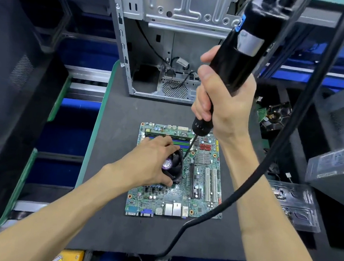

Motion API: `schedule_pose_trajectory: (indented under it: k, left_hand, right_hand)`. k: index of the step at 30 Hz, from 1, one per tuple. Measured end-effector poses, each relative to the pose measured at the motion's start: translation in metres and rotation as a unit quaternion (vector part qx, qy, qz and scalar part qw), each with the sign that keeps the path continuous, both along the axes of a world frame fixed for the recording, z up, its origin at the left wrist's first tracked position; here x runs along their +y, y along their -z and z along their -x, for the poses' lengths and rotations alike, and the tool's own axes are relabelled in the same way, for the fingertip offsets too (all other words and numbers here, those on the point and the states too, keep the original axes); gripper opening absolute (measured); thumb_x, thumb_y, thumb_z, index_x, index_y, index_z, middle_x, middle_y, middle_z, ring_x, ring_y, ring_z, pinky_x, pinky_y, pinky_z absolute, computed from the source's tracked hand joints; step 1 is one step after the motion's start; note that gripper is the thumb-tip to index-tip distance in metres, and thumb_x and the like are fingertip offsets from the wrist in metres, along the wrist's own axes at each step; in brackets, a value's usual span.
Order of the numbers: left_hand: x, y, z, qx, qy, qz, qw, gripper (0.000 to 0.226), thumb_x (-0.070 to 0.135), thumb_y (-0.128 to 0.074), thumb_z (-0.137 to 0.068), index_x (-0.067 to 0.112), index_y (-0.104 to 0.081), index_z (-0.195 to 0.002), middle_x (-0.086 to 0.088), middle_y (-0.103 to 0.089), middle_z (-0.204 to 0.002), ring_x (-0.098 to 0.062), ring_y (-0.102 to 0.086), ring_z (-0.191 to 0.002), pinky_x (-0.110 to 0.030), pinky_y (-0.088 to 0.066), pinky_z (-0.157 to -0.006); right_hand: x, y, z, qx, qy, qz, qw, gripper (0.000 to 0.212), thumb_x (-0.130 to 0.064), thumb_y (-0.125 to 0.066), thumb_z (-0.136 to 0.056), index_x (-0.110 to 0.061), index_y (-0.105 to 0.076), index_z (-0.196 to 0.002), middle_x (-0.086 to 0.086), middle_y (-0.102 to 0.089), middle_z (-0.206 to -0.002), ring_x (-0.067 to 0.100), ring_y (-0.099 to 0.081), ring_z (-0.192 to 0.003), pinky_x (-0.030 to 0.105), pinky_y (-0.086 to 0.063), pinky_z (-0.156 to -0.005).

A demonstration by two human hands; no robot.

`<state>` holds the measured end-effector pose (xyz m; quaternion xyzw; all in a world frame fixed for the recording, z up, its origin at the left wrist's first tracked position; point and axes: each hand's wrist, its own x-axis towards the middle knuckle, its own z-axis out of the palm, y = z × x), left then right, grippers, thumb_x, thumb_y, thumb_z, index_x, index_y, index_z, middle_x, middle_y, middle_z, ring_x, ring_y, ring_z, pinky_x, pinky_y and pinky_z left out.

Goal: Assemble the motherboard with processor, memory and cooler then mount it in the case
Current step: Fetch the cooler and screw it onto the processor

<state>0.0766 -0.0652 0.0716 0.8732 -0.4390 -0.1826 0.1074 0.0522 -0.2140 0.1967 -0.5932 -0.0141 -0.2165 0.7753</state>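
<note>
A green motherboard (199, 201) lies flat on the dark mat, ports toward me. A black cooler fan (174, 166) with a purple label sits on its left half. My left hand (149, 162) holds the cooler, fingers curled round its top and near side. A memory stick (167, 135) stands in a slot behind the cooler. My right hand (222, 101) grips a black electric screwdriver (236, 58); its bit touches down at the cooler's far right corner. The open metal case (155, 48) stands behind the board.
The screwdriver's thick black cable (277, 147) hangs across the board's right side and down past the mat's front edge. A power supply (340, 159) and clear plastic trays (296, 204) sit at the right. Black bins stand at the left, over a roller conveyor.
</note>
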Motion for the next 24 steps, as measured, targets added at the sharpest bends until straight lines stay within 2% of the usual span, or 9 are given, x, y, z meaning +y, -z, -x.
schedule_pose_trajectory:
  k: [4,6,9,12,16,18,21,24]
  left_hand:
    - [0.001,-0.001,0.0,-0.001,0.004,-0.001,1.0,0.102,0.06,-0.079,-0.067,0.019,-0.039,-0.151,0.003,-0.044,-0.135,-0.016,-0.041,-0.127,-0.035,-0.034,-0.105]
    - [0.0,-0.001,0.0,-0.001,0.004,-0.004,1.0,0.102,0.06,-0.079,-0.067,0.019,-0.039,-0.151,0.003,-0.043,-0.136,-0.017,-0.041,-0.127,-0.036,-0.034,-0.105]
    - [0.001,0.0,0.0,0.001,0.002,0.0,1.0,0.102,0.06,-0.079,-0.066,0.019,-0.04,-0.151,0.002,-0.044,-0.137,-0.017,-0.042,-0.127,-0.037,-0.035,-0.105]
    - [0.002,0.002,0.0,0.007,-0.005,0.006,1.0,0.102,0.06,-0.079,-0.066,0.02,-0.04,-0.151,0.003,-0.043,-0.137,-0.017,-0.042,-0.126,-0.036,-0.034,-0.106]
    - [0.001,0.004,-0.001,0.003,-0.002,0.002,1.0,0.104,0.061,-0.079,-0.065,0.021,-0.038,-0.151,0.004,-0.042,-0.138,-0.016,-0.04,-0.127,-0.035,-0.034,-0.107]
    - [0.001,0.003,-0.002,0.004,-0.002,0.004,1.0,0.104,0.061,-0.08,-0.065,0.021,-0.038,-0.152,0.004,-0.042,-0.139,-0.017,-0.041,-0.127,-0.035,-0.034,-0.107]
    - [0.001,0.003,-0.001,0.005,-0.001,0.002,1.0,0.104,0.061,-0.079,-0.066,0.021,-0.037,-0.152,0.004,-0.041,-0.139,-0.017,-0.04,-0.128,-0.035,-0.033,-0.107]
    - [0.002,0.003,0.0,0.005,-0.001,0.0,1.0,0.103,0.06,-0.079,-0.067,0.02,-0.037,-0.153,0.004,-0.041,-0.139,-0.016,-0.039,-0.129,-0.036,-0.033,-0.106]
  right_hand:
    - [0.004,0.0,-0.002,0.011,0.018,0.011,1.0,0.011,-0.011,-0.063,-0.086,-0.014,-0.059,-0.096,-0.01,-0.042,-0.047,0.014,-0.027,-0.031,0.023,-0.027,-0.041]
    - [0.002,0.001,-0.001,0.004,0.01,0.013,1.0,0.01,-0.013,-0.064,-0.085,-0.014,-0.059,-0.094,-0.011,-0.042,-0.047,0.014,-0.028,-0.031,0.022,-0.028,-0.041]
    - [-0.002,0.002,-0.002,-0.004,-0.007,0.011,1.0,0.006,-0.018,-0.064,-0.085,-0.018,-0.058,-0.084,-0.006,-0.038,-0.045,0.018,-0.024,-0.031,0.024,-0.027,-0.04]
    - [-0.006,0.005,-0.001,-0.009,-0.023,0.01,1.0,0.019,-0.019,-0.063,-0.088,-0.025,-0.054,-0.073,-0.001,-0.032,-0.044,0.023,-0.02,-0.031,0.026,-0.025,-0.038]
    - [-0.01,0.007,0.002,-0.024,-0.028,0.008,0.999,0.008,-0.018,-0.063,-0.09,-0.016,-0.057,-0.085,-0.005,-0.038,-0.046,0.017,-0.027,-0.03,0.025,-0.028,-0.039]
    - [-0.009,0.006,0.001,-0.023,-0.035,0.009,0.999,0.003,-0.019,-0.062,-0.09,-0.017,-0.06,-0.092,-0.006,-0.039,-0.047,0.015,-0.027,-0.031,0.025,-0.028,-0.038]
    - [-0.007,0.005,-0.002,-0.01,-0.047,0.011,0.999,0.003,-0.021,-0.063,-0.088,-0.024,-0.064,-0.088,-0.005,-0.037,-0.045,0.017,-0.024,-0.031,0.024,-0.028,-0.04]
    - [-0.01,0.007,-0.003,-0.018,-0.063,0.016,0.998,0.006,-0.019,-0.062,-0.09,-0.019,-0.059,-0.085,-0.004,-0.036,-0.045,0.018,-0.025,-0.031,0.025,-0.028,-0.039]
